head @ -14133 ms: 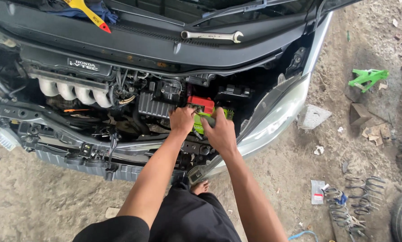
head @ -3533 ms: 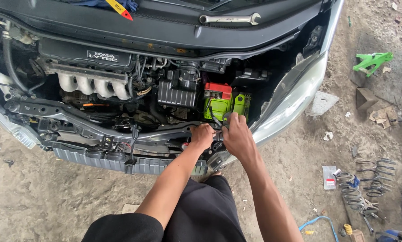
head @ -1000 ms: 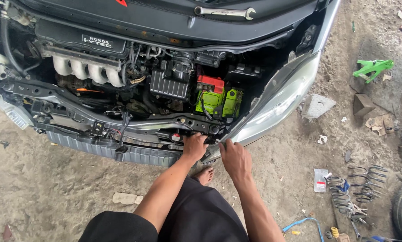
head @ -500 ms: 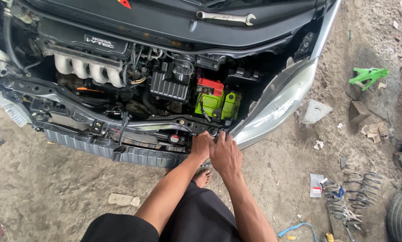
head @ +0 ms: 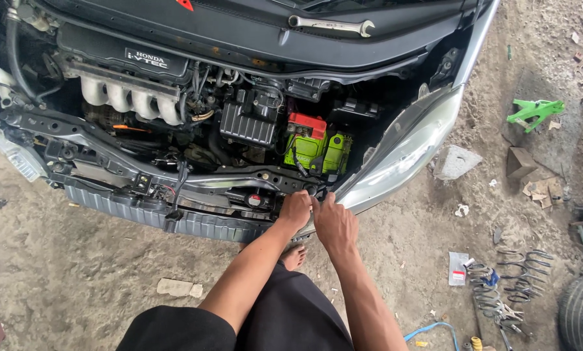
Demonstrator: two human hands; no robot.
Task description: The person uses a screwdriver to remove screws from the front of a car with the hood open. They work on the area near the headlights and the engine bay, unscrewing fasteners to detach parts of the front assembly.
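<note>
Both hands are pressed together at the front crossbar [head: 239,179], beside the headlight [head: 402,156]. The left hand [head: 296,211] is curled on it; the right hand [head: 333,224] fingers' grip cannot be told.

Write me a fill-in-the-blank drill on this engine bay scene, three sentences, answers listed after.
1. Both hands, the left hand and the right hand, meet at the front crossmember beside the ____.
2. The battery has a ____ casing with a red cover on top.
3. A ____ lies on the black cowl panel.

Missing words: headlight; green; wrench
</note>
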